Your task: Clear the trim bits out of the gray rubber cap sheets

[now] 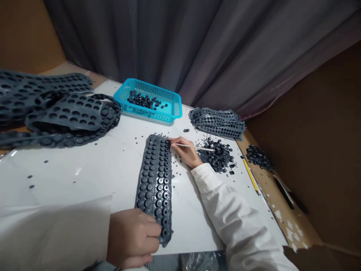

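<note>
A dark grey moulded rubber sheet (pixel 154 177) with rows of round raised parts lies lengthwise on the white table. My left hand (pixel 134 237) is closed on its near left end, fingers curled, the fingertips partly hidden. At the far right corner of the sheet is my right hand (pixel 184 151), its fingers pinched round a thin white stick (pixel 194 147). The stick's tail points right, over a heap of small black rubber pieces (pixel 218 154); its front tip is hidden by the fingers.
A blue basket (pixel 176 107) with small black pieces stands at the back. Perforated rubber sheets (pixel 81 111) are piled at left, and another stack (pixel 218 122) sits back right. A yellow cutter knife (pixel 250 175) lies by the right edge, near a second heap (pixel 258 157).
</note>
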`<action>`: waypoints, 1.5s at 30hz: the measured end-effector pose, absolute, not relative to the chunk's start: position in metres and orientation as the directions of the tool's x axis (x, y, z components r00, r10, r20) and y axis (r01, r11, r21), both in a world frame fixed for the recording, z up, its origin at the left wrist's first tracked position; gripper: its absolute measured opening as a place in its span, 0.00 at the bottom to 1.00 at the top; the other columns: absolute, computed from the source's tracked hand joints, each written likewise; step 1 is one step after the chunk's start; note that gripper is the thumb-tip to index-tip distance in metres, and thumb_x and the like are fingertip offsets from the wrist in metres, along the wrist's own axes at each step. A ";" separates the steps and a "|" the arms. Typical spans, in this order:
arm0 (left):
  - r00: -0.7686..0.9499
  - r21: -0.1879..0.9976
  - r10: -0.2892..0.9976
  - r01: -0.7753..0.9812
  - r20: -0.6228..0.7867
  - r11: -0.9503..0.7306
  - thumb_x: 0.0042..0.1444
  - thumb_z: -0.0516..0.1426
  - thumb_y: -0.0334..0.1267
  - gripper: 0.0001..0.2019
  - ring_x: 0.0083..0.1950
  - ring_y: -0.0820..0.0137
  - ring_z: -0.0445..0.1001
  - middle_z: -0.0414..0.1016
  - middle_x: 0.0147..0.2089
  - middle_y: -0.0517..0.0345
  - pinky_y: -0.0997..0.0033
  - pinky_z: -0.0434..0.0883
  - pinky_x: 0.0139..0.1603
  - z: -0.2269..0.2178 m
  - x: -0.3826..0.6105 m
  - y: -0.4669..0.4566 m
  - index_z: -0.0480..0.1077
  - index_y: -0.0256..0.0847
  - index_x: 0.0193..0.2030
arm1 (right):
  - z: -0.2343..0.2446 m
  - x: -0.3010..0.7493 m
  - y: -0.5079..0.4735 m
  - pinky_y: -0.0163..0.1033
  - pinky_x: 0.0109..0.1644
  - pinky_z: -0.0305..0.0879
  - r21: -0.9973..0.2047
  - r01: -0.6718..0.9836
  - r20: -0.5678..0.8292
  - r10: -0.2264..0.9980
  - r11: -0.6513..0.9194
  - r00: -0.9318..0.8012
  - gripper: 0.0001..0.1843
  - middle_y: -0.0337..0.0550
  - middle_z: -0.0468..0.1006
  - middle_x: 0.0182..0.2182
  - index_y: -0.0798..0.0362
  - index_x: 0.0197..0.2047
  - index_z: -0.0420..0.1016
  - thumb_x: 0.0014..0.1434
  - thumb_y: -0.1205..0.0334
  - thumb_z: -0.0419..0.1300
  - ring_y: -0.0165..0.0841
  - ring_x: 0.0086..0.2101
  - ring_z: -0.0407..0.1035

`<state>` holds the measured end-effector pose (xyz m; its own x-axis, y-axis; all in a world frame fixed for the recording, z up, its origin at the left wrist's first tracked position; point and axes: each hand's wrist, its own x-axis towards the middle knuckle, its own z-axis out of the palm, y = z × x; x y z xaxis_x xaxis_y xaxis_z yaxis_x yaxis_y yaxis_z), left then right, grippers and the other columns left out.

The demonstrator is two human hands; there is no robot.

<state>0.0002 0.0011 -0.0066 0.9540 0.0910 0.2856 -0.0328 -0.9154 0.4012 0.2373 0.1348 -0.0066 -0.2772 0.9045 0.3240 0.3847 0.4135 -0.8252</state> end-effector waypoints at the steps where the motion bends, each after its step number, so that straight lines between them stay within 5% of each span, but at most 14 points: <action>1: 0.957 0.399 0.091 -0.028 0.275 -0.916 0.50 0.58 0.36 0.10 0.30 0.70 0.63 0.66 0.31 0.60 0.64 0.57 0.23 -0.006 0.000 0.001 0.58 0.42 0.27 | -0.007 0.237 0.136 0.43 0.47 0.68 -0.820 0.388 0.331 0.902 0.421 -0.278 0.09 0.47 0.80 0.39 0.52 0.34 0.72 0.59 0.55 0.57 0.37 0.44 0.74; 8: 0.961 0.393 0.079 -0.032 0.263 -0.919 0.51 0.57 0.36 0.09 0.30 0.70 0.63 0.67 0.31 0.59 0.64 0.54 0.23 -0.005 -0.001 0.002 0.58 0.42 0.28 | -0.009 0.239 0.152 0.39 0.41 0.68 -0.605 0.609 0.419 0.856 0.512 -0.304 0.08 0.43 0.80 0.35 0.50 0.34 0.73 0.59 0.57 0.56 0.35 0.36 0.74; 12: 0.964 0.394 0.068 -0.039 0.256 -0.918 0.52 0.56 0.36 0.08 0.30 0.69 0.62 0.67 0.32 0.59 0.64 0.55 0.24 -0.005 0.000 0.002 0.59 0.42 0.28 | -0.001 0.250 0.163 0.39 0.40 0.66 -0.538 0.700 0.524 0.837 0.470 -0.160 0.10 0.45 0.79 0.33 0.52 0.34 0.72 0.61 0.58 0.52 0.36 0.34 0.72; 16: 0.965 0.388 0.073 -0.032 0.254 -0.921 0.51 0.57 0.36 0.08 0.30 0.69 0.61 0.67 0.31 0.59 0.64 0.57 0.24 -0.004 0.000 0.002 0.60 0.42 0.27 | 0.008 0.256 0.153 0.39 0.37 0.66 -0.588 0.701 0.514 0.855 0.405 -0.063 0.09 0.44 0.79 0.32 0.52 0.35 0.72 0.60 0.57 0.55 0.35 0.32 0.72; 24: 0.963 0.378 0.074 -0.031 0.261 -0.925 0.50 0.58 0.36 0.09 0.30 0.70 0.61 0.67 0.31 0.60 0.64 0.56 0.23 -0.004 0.000 0.002 0.59 0.42 0.27 | 0.002 0.225 0.131 0.42 0.48 0.68 -0.846 0.372 0.326 0.922 0.383 -0.208 0.09 0.49 0.79 0.42 0.53 0.35 0.72 0.57 0.56 0.60 0.37 0.45 0.73; 32: 0.967 0.400 0.061 -0.044 0.247 -0.915 0.51 0.57 0.36 0.09 0.30 0.69 0.62 0.67 0.31 0.59 0.64 0.56 0.23 -0.005 0.000 0.004 0.59 0.42 0.27 | -0.006 0.224 0.138 0.42 0.47 0.68 -0.861 0.343 0.292 0.917 0.375 -0.271 0.07 0.48 0.79 0.40 0.52 0.34 0.72 0.57 0.57 0.59 0.37 0.45 0.73; 41: 0.963 0.392 0.083 -0.025 0.255 -0.920 0.50 0.58 0.36 0.09 0.30 0.70 0.63 0.68 0.31 0.59 0.64 0.57 0.24 -0.003 0.001 0.003 0.60 0.42 0.27 | -0.005 0.226 0.151 0.40 0.43 0.67 -0.579 0.615 0.389 0.844 0.536 -0.369 0.09 0.47 0.79 0.39 0.51 0.36 0.70 0.63 0.58 0.51 0.37 0.39 0.73; 45: 0.956 0.397 0.088 -0.031 0.278 -0.917 0.48 0.59 0.36 0.09 0.28 0.70 0.64 0.69 0.29 0.59 0.64 0.56 0.22 -0.005 0.002 0.000 0.61 0.41 0.25 | 0.001 0.230 0.162 0.38 0.40 0.66 -0.537 0.686 0.468 0.850 0.491 -0.242 0.10 0.46 0.79 0.36 0.51 0.35 0.70 0.63 0.58 0.50 0.36 0.36 0.74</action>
<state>0.0020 0.0004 -0.0051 0.9565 0.0882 0.2781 -0.0307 -0.9175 0.3966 0.2301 0.1624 0.0015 -0.2417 0.8501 0.4678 0.6859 0.4907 -0.5374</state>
